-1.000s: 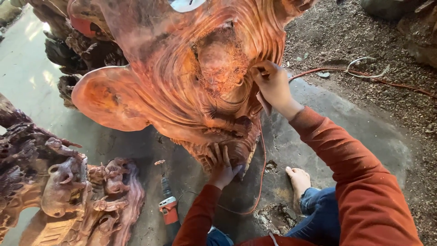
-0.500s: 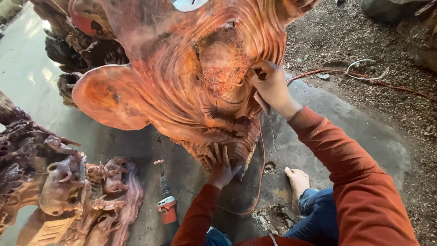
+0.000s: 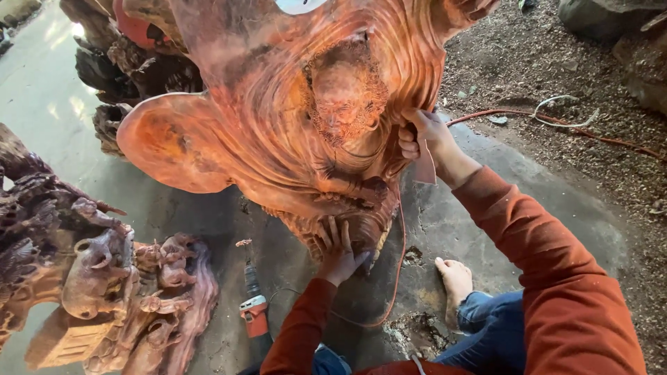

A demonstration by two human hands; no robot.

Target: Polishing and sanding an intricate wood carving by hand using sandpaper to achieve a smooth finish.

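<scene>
Sandpaper [image 3: 424, 169] against reddish wood carving [image 3: 292, 118]

Bare concrete floor [image 3: 479, 229] lies open right of the big reddish carved wood sculpture [image 3: 278, 118] — leftward, a darker carved figure group [image 3: 104, 292] and orange power tool [image 3: 253, 312] crowd the gap.

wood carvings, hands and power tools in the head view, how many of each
wood carvings: 2, big orange one, darker one
hands: 2, left hand, right hand holding sandpaper
power tools: 1, on the floor
total: 5
</scene>
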